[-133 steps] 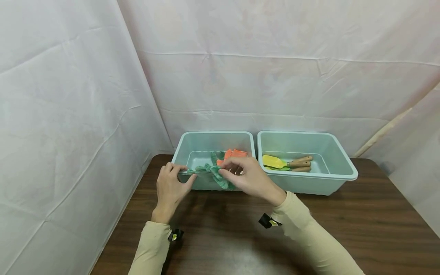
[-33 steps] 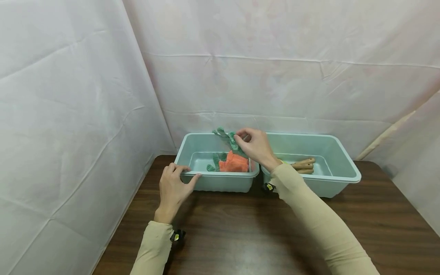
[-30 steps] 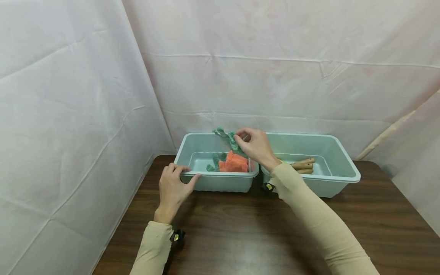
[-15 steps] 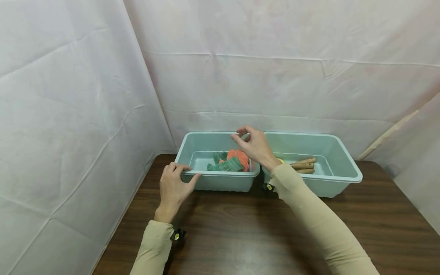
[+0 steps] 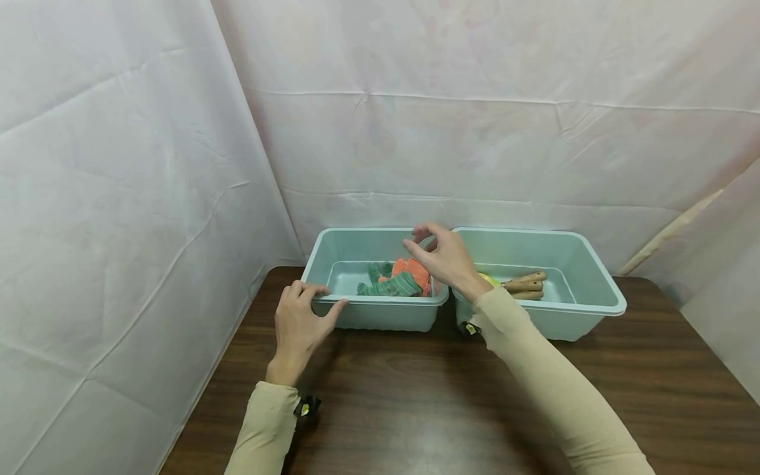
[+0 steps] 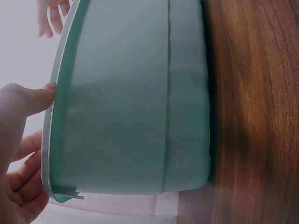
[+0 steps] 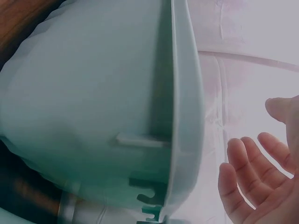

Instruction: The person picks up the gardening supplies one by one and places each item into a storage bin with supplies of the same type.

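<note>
My left hand [image 5: 299, 330] holds the front-left rim of the left pale green plastic tub [image 5: 380, 318], its fingers over the edge and its thumb touching the rim [image 6: 51, 126]. In that tub a green striped knit glove [image 5: 392, 285] lies over an orange glove [image 5: 413, 266], with more green knit fabric [image 5: 380, 270] behind. Above the tub's right end hovers my right hand [image 5: 442, 254], thumb and fingers apart with nothing between them. The right wrist view shows the same hand [image 7: 261, 172] beside a tub wall, not touching it.
A second pale green tub [image 5: 546, 318] stands to the right, close beside the first. It holds several wooden-handled garden tools [image 5: 525, 286], partly hidden by the right wrist. Both tubs stand on a dark wood table [image 5: 404, 396], with white sheeting [image 5: 487, 145] behind and at left.
My right hand has let go of the green glove, which dropped onto the orange one in the left tub. That hand then shifted slightly right. The left hand has stayed at the rim.
</note>
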A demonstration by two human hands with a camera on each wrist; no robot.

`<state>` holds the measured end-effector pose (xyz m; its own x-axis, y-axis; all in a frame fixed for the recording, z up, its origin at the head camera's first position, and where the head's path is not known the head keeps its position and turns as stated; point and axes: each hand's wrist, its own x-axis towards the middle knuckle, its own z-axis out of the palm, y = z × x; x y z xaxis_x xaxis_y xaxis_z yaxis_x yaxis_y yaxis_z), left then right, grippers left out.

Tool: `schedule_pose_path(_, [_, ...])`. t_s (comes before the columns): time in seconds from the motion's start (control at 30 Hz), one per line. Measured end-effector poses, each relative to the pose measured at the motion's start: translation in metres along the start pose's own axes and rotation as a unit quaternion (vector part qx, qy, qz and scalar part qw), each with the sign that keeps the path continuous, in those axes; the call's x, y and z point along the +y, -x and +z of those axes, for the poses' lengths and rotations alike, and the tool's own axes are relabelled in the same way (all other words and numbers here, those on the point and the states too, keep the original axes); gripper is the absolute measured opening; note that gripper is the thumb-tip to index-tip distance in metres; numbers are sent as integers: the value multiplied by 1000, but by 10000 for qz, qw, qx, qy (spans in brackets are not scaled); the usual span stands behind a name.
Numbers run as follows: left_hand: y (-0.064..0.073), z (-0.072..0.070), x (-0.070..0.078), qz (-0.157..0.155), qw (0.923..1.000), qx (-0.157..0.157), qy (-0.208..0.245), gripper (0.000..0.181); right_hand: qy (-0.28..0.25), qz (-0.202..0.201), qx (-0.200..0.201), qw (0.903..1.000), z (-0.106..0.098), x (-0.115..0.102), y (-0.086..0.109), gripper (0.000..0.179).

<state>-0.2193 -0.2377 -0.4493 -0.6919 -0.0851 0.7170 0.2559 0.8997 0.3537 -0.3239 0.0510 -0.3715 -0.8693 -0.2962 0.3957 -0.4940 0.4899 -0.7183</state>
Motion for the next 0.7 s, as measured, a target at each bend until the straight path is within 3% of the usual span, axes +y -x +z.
schedule_pose_path(0.7, [1, 0, 1, -2, 10000, -22, 9, 42, -296, -38, -5, 9996, -11, 11, 27, 34])
